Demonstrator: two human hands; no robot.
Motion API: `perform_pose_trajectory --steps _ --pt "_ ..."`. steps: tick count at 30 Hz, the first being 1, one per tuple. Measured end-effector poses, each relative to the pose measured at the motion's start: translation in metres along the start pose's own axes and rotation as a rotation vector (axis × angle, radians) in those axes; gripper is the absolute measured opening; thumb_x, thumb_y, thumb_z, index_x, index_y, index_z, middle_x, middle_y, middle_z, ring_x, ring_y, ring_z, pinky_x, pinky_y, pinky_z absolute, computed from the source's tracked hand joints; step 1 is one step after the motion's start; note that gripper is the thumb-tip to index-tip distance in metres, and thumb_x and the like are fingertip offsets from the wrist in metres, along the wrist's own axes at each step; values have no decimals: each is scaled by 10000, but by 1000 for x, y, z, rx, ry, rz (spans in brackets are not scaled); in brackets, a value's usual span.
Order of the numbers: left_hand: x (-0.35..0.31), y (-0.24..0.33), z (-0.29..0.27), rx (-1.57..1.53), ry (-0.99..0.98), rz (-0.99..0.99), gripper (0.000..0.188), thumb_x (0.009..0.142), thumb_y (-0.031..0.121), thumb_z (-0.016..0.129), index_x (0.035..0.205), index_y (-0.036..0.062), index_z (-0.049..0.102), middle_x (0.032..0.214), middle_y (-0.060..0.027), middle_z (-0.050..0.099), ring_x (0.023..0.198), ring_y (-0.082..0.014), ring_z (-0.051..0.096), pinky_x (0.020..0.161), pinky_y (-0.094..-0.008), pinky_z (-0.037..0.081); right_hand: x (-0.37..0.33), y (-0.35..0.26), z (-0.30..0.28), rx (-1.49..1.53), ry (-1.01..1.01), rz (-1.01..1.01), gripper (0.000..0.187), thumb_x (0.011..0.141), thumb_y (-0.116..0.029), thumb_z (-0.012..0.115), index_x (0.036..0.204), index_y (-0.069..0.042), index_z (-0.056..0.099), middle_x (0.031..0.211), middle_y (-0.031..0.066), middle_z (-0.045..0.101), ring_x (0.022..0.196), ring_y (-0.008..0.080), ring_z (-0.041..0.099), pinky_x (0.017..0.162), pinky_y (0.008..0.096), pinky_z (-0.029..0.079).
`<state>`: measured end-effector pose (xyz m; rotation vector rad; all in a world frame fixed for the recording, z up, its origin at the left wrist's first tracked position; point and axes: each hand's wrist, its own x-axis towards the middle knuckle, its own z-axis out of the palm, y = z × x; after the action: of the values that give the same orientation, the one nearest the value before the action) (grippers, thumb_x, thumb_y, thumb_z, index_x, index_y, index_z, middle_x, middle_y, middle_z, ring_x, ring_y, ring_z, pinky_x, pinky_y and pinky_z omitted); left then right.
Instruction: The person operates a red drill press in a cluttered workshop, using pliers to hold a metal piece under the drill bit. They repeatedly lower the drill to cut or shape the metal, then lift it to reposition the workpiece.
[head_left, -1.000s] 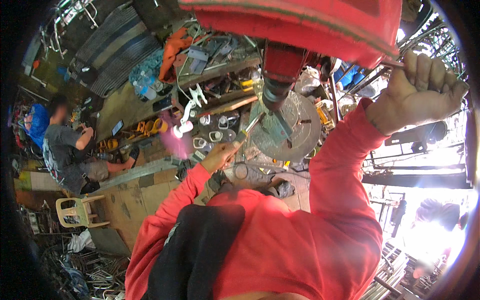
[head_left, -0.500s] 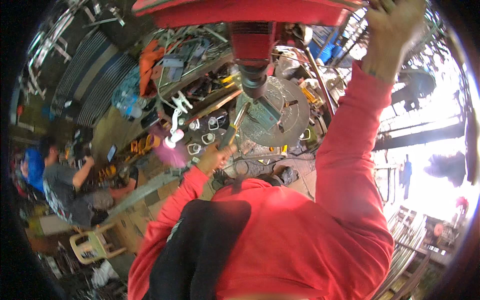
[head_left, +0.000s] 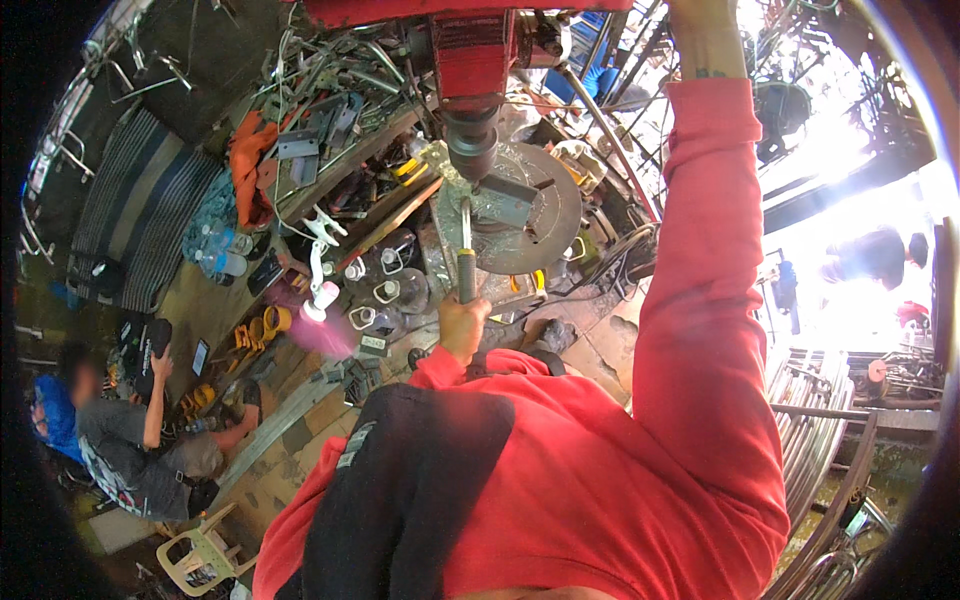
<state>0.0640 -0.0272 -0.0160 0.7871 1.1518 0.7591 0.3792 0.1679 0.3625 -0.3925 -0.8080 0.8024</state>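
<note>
1. Several clear plastic jugs with white loop handles (head_left: 408, 290) stand close together just left of the frame's centre; how full they are cannot be told.
2. Clear, bluish plastic bottles (head_left: 222, 262) lie at the left of the upper half, next to crumpled teal material (head_left: 203, 215); their contents are too small to make out.
3. The left hand (head_left: 463, 325), at the frame's centre, is closed around the grey-and-yellow handle of a slim, metal-shafted tool (head_left: 467, 275), whose shaft points toward the top.
4. A flat grey metal piece (head_left: 508, 205) lies on a round grey metal table (head_left: 557, 212), upper centre. The tool's tip is right by its left end; whether they touch is unclear.
5. Just above that piece hangs the dark cylindrical chuck (head_left: 470, 145) of a red metal drill press (head_left: 468, 60).
6. The right hand (head_left: 705, 22) is cut off by the upper edge, right of centre; its fingers are hidden, so I cannot tell its grip.
</note>
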Motion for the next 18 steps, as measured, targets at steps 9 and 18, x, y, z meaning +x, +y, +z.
perform_pose_trajectory --steps 9,18 --pt "-2 41 -17 5 -115 -182 100 780 73 636 812 108 548 598 38 463 448 -47 399 379 -244 285 -5 8 7 -103 178 -145 394 1012 -417 560 709 -222 399 532 -87 265 382 66 214 327 251 187" --pt "9 51 -55 65 -202 -237 126 779 80 657 870 94 571 630 43 472 475 -42 407 413 -241 300 -11 10 -5 -102 90 -199 321 1033 -377 549 788 -200 444 538 -88 288 382 46 242 326 237 202"
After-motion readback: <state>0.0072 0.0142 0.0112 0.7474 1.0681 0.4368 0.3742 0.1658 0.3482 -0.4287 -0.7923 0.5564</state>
